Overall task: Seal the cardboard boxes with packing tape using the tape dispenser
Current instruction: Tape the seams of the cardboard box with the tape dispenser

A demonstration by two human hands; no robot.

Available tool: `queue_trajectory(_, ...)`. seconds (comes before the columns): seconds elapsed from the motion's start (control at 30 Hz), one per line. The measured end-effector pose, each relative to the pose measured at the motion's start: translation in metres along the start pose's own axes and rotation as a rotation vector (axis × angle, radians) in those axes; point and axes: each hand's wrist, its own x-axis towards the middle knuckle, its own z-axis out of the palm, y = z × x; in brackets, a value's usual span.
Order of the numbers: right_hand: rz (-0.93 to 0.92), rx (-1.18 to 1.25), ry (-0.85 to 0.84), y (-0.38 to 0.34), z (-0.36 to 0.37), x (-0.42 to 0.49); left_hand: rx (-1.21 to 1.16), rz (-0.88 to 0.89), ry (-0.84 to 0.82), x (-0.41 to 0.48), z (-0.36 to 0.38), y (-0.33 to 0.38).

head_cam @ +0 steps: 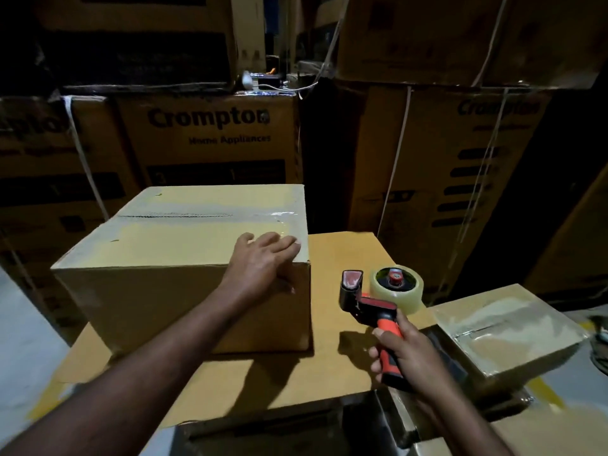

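A closed cardboard box (171, 284) stands on a larger flat carton (342, 258), with clear tape along its top seam and right edge. My left hand (263, 264) rests on the box's near right top corner, fingers on the lid and thumb down the front face. My right hand (404, 353) grips the orange and black handle of the tape dispenser (371, 301) to the right of the box. The dispenser carries a roll of clear tape (398, 287) and hovers above the carton, apart from the box.
A smaller box (513, 330) with glossy tape on its lid sits at the right. Tall stacks of printed cartons (210, 139) with white straps wall off the back and right. Grey floor (23, 330) shows at the left.
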Motion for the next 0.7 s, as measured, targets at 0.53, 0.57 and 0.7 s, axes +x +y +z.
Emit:
queue_trajectory(0.53, 0.043, -0.216, 0.222, 0.068, 0.061, 0.166, -0.129, 0.127, 0.177, -0.021, 0.014, -0.047)
queue_trajectory(0.57, 0.064, -0.195, 0.243, 0.072, 0.063, 0.17, -0.129, 0.128, 0.177, -0.021, 0.015, -0.05)
queue_trajectory(0.7, 0.134, -0.173, 0.298, 0.084, 0.058, 0.179, -0.137, 0.115, 0.145, -0.027, 0.018, -0.053)
